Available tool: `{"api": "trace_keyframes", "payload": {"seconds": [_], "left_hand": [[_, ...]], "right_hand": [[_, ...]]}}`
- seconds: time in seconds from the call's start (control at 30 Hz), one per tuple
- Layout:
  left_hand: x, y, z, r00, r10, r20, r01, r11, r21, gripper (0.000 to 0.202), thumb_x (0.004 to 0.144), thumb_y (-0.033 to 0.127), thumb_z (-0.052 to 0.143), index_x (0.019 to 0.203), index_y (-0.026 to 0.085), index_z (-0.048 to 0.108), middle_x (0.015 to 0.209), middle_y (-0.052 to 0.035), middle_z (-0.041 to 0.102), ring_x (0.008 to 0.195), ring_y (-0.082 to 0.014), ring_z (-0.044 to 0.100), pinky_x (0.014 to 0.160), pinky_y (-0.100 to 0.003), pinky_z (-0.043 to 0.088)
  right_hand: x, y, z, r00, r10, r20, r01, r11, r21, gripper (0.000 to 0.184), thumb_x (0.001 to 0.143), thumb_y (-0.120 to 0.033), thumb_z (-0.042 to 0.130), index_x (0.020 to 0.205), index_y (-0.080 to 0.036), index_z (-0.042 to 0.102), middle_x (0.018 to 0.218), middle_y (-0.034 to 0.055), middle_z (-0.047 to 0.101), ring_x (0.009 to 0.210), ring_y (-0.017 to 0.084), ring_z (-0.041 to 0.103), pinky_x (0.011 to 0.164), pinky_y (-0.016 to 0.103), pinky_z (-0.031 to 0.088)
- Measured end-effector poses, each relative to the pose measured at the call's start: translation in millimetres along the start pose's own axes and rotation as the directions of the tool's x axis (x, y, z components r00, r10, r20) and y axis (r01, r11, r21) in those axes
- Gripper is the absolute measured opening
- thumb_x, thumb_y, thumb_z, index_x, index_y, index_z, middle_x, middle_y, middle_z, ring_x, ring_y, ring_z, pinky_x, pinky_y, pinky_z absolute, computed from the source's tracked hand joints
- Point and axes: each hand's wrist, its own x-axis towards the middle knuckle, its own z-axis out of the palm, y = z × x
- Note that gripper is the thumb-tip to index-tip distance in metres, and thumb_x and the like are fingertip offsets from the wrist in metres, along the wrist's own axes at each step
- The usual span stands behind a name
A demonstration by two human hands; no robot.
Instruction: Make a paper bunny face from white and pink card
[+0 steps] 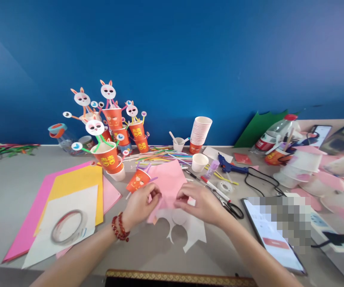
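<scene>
A pink sheet of paper [169,177] is between my two hands, in front of me. My left hand [142,201], a red bead bracelet [120,227] on its wrist, has its fingers curled in a pinch at the sheet's left side. Across from it, my right hand [200,201] pinches at the sheet's right side. Just below lie white paper offcuts [194,231] with round cut-outs and a small white paper disc [179,217]. Close to my left hand, an orange paper cup [138,180] with purple strips leans on its side.
Rabbit-faced paper cups [104,155] stand stacked at back left, coloured sheets [67,179] and a tape roll [67,226] before them. Rightward are black scissors [234,210], a blue glue gun [231,165] with its cord, a phone [264,227], a power strip [324,231] and white cups [303,163].
</scene>
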Motion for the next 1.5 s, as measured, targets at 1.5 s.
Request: {"api": "trace_keyframes", "payload": {"seconds": [1.5], "left_hand": [[-9.2,9.6,34.9,0.924,-0.131,0.359,0.309,0.809,-0.5,0.03,0.089,0.039,0.057,0.072,0.014,0.055,0.065,0.003,0.049,0.058,-0.0083,0.039,0.053,-0.02,0.032]], "right_hand": [[2.7,10.8,57.8,0.832,0.555,0.019,-0.262,0.362,0.895,0.037,0.074,-0.047,0.077,0.079,-0.019,0.052,0.055,-0.0072,0.052,0.043,0.008,0.049,0.044,0.019,0.041]]}}
